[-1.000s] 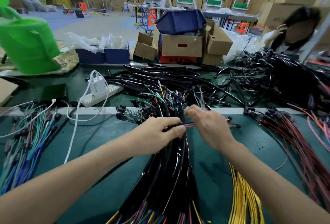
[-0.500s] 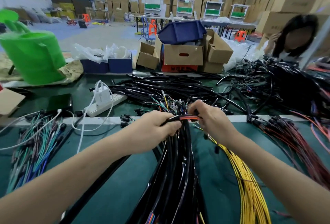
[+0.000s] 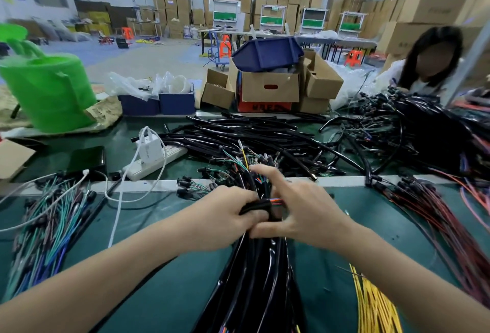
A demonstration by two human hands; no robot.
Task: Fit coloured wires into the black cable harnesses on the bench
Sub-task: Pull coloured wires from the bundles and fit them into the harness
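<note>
A thick bundle of black cable harnesses (image 3: 257,279) runs from the near edge up the middle of the green bench (image 3: 164,266). My left hand (image 3: 225,216) grips one black harness (image 3: 256,206) near its far end. Orange, red and blue coloured wires (image 3: 275,201) come out of that harness and run under my right hand (image 3: 305,213). The right index finger and thumb are stretched out above and below the harness; the other fingers are curled out of sight over the wires. More wire ends with black plugs (image 3: 238,163) fan out beyond both hands.
Yellow wires (image 3: 376,306) lie near right, red and black wires (image 3: 437,213) farther right, green and blue wires (image 3: 47,226) at left. Behind are loose black tubes (image 3: 238,133), a power strip (image 3: 153,164), a phone (image 3: 84,159), a green bucket (image 3: 50,91) and cardboard boxes (image 3: 270,88). A person (image 3: 429,67) sits at far right.
My right hand has gone from a closed pinch at the harness end to a spread index finger and thumb. The left hand keeps its grip on the harness.
</note>
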